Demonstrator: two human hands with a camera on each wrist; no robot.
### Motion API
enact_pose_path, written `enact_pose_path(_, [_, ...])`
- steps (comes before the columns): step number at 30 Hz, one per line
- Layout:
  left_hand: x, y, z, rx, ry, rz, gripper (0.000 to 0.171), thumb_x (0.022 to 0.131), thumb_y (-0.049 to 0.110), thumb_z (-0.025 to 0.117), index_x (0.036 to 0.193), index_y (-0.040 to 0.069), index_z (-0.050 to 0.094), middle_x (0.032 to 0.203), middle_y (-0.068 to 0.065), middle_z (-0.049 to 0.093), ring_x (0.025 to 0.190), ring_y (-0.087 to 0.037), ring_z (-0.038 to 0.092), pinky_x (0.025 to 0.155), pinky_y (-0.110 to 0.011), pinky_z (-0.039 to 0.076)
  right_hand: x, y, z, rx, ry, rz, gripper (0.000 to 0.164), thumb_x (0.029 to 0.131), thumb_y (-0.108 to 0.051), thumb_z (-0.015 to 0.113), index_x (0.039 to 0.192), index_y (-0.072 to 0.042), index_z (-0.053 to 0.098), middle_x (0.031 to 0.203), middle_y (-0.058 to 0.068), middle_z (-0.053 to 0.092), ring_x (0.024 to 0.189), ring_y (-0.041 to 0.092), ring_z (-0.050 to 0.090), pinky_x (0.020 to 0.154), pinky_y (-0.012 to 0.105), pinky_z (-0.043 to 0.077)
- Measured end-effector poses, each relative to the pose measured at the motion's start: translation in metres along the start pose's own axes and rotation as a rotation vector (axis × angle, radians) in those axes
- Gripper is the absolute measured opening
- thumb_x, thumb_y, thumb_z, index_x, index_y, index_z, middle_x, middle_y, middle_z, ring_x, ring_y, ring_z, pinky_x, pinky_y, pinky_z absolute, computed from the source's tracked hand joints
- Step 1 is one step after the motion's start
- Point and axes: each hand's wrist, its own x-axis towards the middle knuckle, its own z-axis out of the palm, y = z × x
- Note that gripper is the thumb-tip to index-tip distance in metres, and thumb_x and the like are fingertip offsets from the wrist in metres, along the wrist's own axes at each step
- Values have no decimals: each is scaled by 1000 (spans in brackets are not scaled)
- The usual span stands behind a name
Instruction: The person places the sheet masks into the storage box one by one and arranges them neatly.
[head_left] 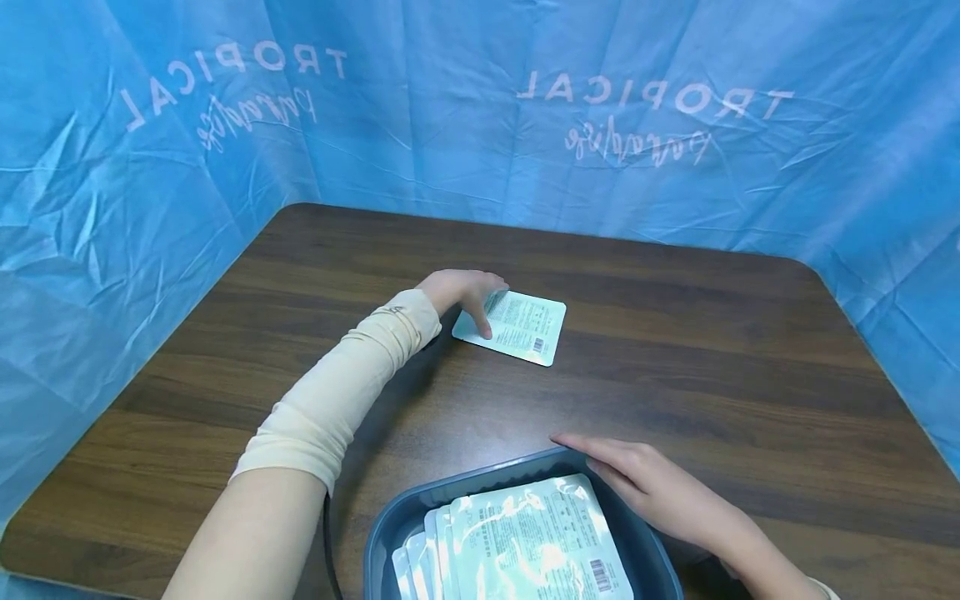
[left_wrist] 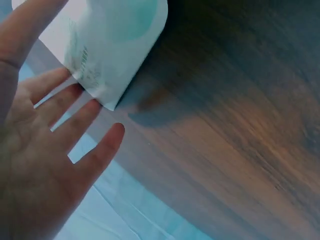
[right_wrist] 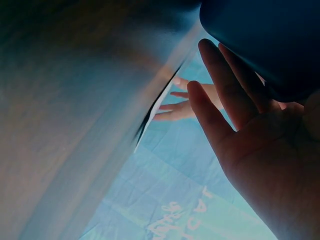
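A pale green flat sachet (head_left: 525,325) with printed text and a barcode lies near the middle of the wooden table. My left hand (head_left: 467,293) is at its left end, thumb over the top face. In the left wrist view, its spread, mostly straight fingers (left_wrist: 82,122) meet the sachet's edge. Close to me stands a dark blue plastic basin (head_left: 457,481), holding several overlapping sachets (head_left: 536,533) of the same kind. My right hand (head_left: 660,483) rests against the basin's right far corner with extended fingers; the right wrist view shows them along its outer wall (right_wrist: 260,45).
The brown wooden table (head_left: 712,358) has rounded far corners. Blue sheeting (head_left: 465,108) with mirrored white lettering hangs around its back and sides. A black cable (head_left: 328,542) runs down beside my left forearm, left of the basin.
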Motion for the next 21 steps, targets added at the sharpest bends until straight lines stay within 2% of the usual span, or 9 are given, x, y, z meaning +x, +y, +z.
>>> enact_pose_path(4, [-5, 3, 0, 41, 2, -1, 95, 72, 41, 79, 143, 5, 28, 145, -12, 28, 129, -24, 31, 101, -36, 28, -1, 0, 0, -12, 13, -28, 41, 100, -9, 43, 140, -16, 44, 135, -4, 48, 120, 17, 47, 90, 38, 43])
enact_pose_path(8, [-15, 3, 5, 41, 41, -25, 85, 70, 39, 81, 133, 6, 36, 132, -12, 38, 114, -24, 42, 91, -37, 37, -1, 0, 1, -19, 20, -43, 41, 100, -8, 44, 140, -15, 44, 135, -3, 49, 120, 17, 48, 90, 38, 43])
enact_pose_path(12, [-25, -3, 13, -5, 105, -13, 74, 72, 35, 81, 126, 5, 39, 123, -10, 44, 105, -22, 46, 86, -36, 40, 0, 1, 1, -11, 15, -33, 41, 100, -8, 44, 140, -15, 45, 135, -3, 49, 120, 17, 47, 91, 39, 43])
enact_pose_path(16, [-35, -8, 19, -56, 126, 3, 69, 74, 30, 81, 123, 5, 39, 116, -9, 49, 99, -22, 50, 83, -35, 41, 0, 1, 0, -7, 12, -16, 40, 100, -9, 44, 140, -15, 45, 135, -4, 49, 120, 17, 47, 91, 39, 43])
enact_pose_path(21, [-47, -12, 22, -41, 149, -40, 59, 80, 20, 77, 124, 5, 41, 110, -10, 53, 89, -23, 52, 77, -36, 42, 0, 1, 1, -3, 13, -27, 41, 100, -8, 44, 140, -15, 44, 135, -3, 48, 120, 17, 47, 91, 38, 43])
